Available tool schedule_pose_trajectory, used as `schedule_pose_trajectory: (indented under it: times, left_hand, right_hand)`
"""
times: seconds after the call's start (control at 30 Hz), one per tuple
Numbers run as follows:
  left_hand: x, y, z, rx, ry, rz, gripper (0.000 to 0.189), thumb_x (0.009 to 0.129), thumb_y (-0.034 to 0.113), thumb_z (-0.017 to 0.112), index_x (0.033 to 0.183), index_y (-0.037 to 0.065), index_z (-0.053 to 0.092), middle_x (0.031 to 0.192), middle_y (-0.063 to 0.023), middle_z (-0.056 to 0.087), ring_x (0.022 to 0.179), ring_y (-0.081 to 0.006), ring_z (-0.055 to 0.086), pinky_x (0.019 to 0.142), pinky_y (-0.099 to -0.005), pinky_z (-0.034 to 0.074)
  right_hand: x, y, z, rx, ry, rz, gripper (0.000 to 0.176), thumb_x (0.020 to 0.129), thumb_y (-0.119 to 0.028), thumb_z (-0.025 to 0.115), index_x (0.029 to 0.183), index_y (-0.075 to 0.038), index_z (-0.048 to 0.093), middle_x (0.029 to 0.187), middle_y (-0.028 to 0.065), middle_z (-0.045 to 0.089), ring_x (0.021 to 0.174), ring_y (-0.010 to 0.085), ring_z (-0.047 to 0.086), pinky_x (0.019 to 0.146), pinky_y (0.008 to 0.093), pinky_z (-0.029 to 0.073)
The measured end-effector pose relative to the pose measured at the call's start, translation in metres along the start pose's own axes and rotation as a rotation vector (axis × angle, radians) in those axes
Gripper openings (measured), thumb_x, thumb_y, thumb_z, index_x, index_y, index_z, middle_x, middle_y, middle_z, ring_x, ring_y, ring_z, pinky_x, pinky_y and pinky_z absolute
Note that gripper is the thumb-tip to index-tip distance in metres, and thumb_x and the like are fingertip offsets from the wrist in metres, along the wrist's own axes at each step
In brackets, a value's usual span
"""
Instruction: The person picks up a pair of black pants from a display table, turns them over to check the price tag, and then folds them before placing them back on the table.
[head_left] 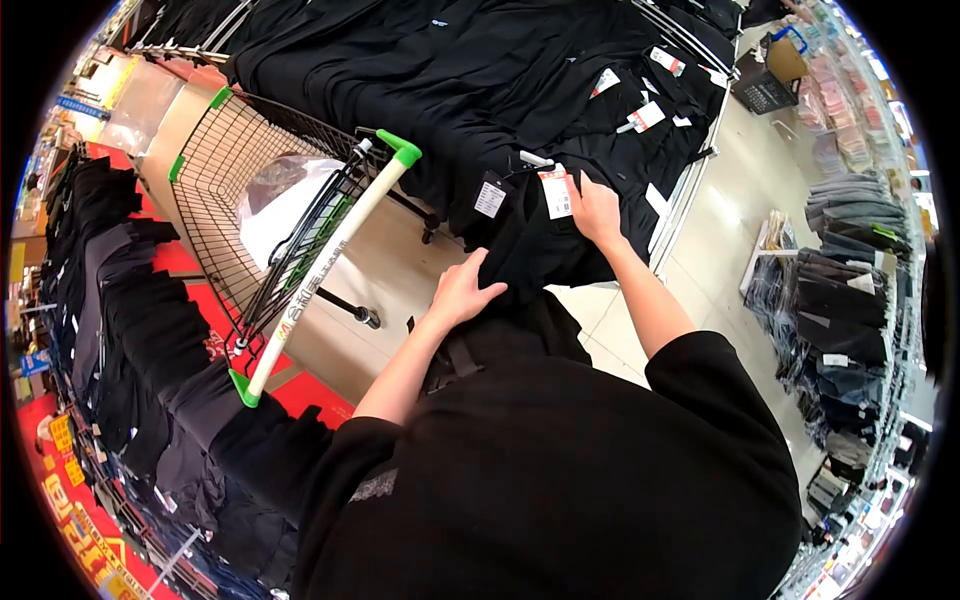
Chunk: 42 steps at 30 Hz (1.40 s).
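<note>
Black garments (430, 70) lie heaped on a rack in front of me. My right hand (597, 208) pinches the edge of a white and red price tag (557, 194) at the heap's near side. My left hand (465, 290) rests against the hanging black cloth, thumb and fingers apart, holding nothing that shows. Between and above my hands is a black garment (520, 240) with a small black and white label (489, 199). More white and red tags (648, 116) lie on the cloth further back.
A shopping cart with a pale handle (325, 270) and green corners stands at the left, a clear plastic bag (285, 200) inside. Dark clothes (130, 290) hang along the far left. Folded clothes (845, 290) line the right side. A dark crate (765, 85) stands at the back right.
</note>
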<state>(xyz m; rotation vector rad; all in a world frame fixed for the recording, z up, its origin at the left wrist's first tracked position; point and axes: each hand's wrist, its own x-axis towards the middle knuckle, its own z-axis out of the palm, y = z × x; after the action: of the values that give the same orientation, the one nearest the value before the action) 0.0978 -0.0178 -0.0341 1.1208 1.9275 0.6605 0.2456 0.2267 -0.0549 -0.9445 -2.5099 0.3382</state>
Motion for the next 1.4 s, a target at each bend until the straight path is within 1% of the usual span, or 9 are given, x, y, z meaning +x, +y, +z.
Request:
schedule_pose_trajectory:
  times: [0.23, 0.53, 0.67, 0.73, 0.8, 0.97, 1.1, 1.33, 1.4]
  left_hand:
    - [0.000, -0.028, -0.001, -0.220, -0.237, 0.215, 0.042, 0.088, 0.011, 0.064, 0.127, 0.002, 0.051, 0.111, -0.0175, 0.066, 0.103, -0.0289, 0.063, 0.088, -0.0363, 0.047]
    - [-0.001, -0.028, -0.014, -0.263, -0.268, 0.206, 0.039, 0.093, 0.013, 0.059, 0.128, 0.000, 0.048, 0.113, -0.0171, 0.064, 0.107, -0.0258, 0.061, 0.092, -0.0347, 0.045]
    - [0.003, -0.035, -0.009, -0.404, -0.289, 0.200, 0.052, 0.091, 0.024, 0.061, 0.131, -0.004, 0.042, 0.120, -0.0244, 0.060, 0.114, -0.0356, 0.058, 0.094, -0.0397, 0.045]
    - [0.010, -0.029, -0.013, -0.445, -0.472, 0.222, 0.066, 0.087, 0.025, 0.069, 0.135, -0.008, 0.038, 0.131, -0.0201, 0.054, 0.121, -0.0239, 0.053, 0.101, -0.0321, 0.042]
    - [0.013, -0.016, -0.019, -0.074, -0.489, 0.144, 0.099, 0.071, 0.042, 0.081, 0.140, -0.009, 0.032, 0.134, -0.0251, 0.051, 0.126, -0.0315, 0.050, 0.104, -0.0370, 0.040]
    - [0.046, 0.006, -0.030, -0.054, -0.441, 0.190, 0.101, 0.070, 0.045, 0.080, 0.139, -0.011, 0.034, 0.133, -0.0297, 0.049, 0.127, -0.0357, 0.048, 0.105, -0.0392, 0.040]
    - [0.072, 0.027, -0.048, -0.178, -0.319, 0.172, 0.071, 0.082, 0.040, 0.070, 0.132, -0.004, 0.046, 0.114, -0.0255, 0.063, 0.109, -0.0356, 0.061, 0.093, -0.0406, 0.047]
    - [0.118, 0.083, -0.081, -0.340, -0.248, 0.220, 0.048, 0.093, 0.017, 0.060, 0.131, -0.007, 0.044, 0.119, -0.0200, 0.062, 0.114, -0.0219, 0.058, 0.097, -0.0320, 0.042]
    - [0.134, 0.087, -0.079, -0.352, -0.099, 0.312, 0.048, 0.091, 0.020, 0.061, 0.129, -0.005, 0.046, 0.113, -0.0254, 0.063, 0.109, -0.0354, 0.061, 0.092, -0.0366, 0.045]
  right_hand:
    - [-0.005, -0.015, -0.003, -0.084, 0.116, -0.051, 0.034, 0.095, -0.031, 0.052, 0.093, -0.001, 0.067, 0.070, 0.0166, 0.065, 0.061, 0.0352, 0.063, 0.054, 0.0439, 0.049]
    - [0.001, -0.024, -0.008, -0.078, 0.085, 0.038, 0.033, 0.097, -0.031, 0.046, 0.082, -0.006, 0.061, 0.070, 0.0175, 0.063, 0.065, 0.0375, 0.062, 0.057, 0.0458, 0.049]
    - [-0.001, -0.024, -0.007, -0.045, 0.107, 0.062, 0.032, 0.097, -0.030, 0.046, 0.085, -0.005, 0.062, 0.071, 0.0180, 0.064, 0.068, 0.0374, 0.063, 0.059, 0.0451, 0.049]
    - [0.000, -0.023, -0.006, -0.025, 0.104, 0.084, 0.034, 0.098, -0.031, 0.044, 0.088, -0.005, 0.063, 0.073, 0.0197, 0.064, 0.070, 0.0386, 0.063, 0.061, 0.0463, 0.049]
    - [0.001, -0.019, -0.006, 0.040, 0.058, 0.217, 0.037, 0.099, -0.032, 0.040, 0.089, -0.005, 0.063, 0.075, 0.0217, 0.064, 0.073, 0.0408, 0.062, 0.065, 0.0486, 0.048]
    - [0.001, -0.003, 0.004, 0.329, 0.263, 0.468, 0.043, 0.100, -0.032, 0.036, 0.084, 0.001, 0.059, 0.077, 0.0293, 0.059, 0.078, 0.0479, 0.057, 0.064, 0.0506, 0.041]
    - [0.007, 0.001, -0.004, 0.667, 0.441, 0.593, 0.046, 0.105, -0.031, 0.036, 0.080, 0.003, 0.055, 0.069, 0.0080, 0.056, 0.066, 0.0137, 0.049, 0.062, 0.0318, 0.041]
    - [0.057, 0.013, -0.033, 1.018, 0.630, 0.623, 0.050, 0.105, -0.039, 0.034, 0.099, 0.001, 0.063, 0.085, 0.0025, 0.062, 0.073, 0.0099, 0.054, 0.070, 0.0261, 0.044]
    - [0.066, 0.034, -0.039, 0.939, 0.470, 0.589, 0.049, 0.105, -0.038, 0.036, 0.100, 0.004, 0.062, 0.090, 0.0046, 0.064, 0.080, 0.0098, 0.057, 0.074, 0.0241, 0.044]
